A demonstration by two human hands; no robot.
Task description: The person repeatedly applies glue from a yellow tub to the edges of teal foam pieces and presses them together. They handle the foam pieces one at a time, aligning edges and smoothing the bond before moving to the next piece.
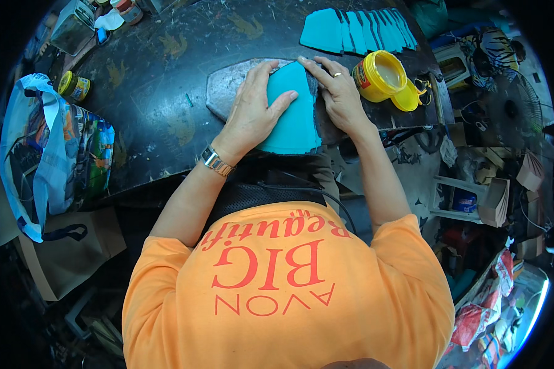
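Note:
A flat teal panel [289,120] with dark edges lies at the table's near edge, partly over a dark grey slab [224,86] with cut corners. My left hand [255,101] grips its left side, the thumb lying on the teal face and the fingers reaching past the far left edge. On the other side, my right hand [335,92] holds the dark right edge, with a fingertip at the far corner. The panel's underside is hidden. Right of my right hand stands an open yellow jar [366,79] with pale contents, its yellow lid [406,98] beside it.
Several similar teal panels [323,31] lie overlapped at the far right of the dark table [148,117]. A small yellow-lidded jar [74,86] and a blue-handled bag [55,135] sit at the left. A cardboard box [74,252] is below; a fan [514,107] stands right.

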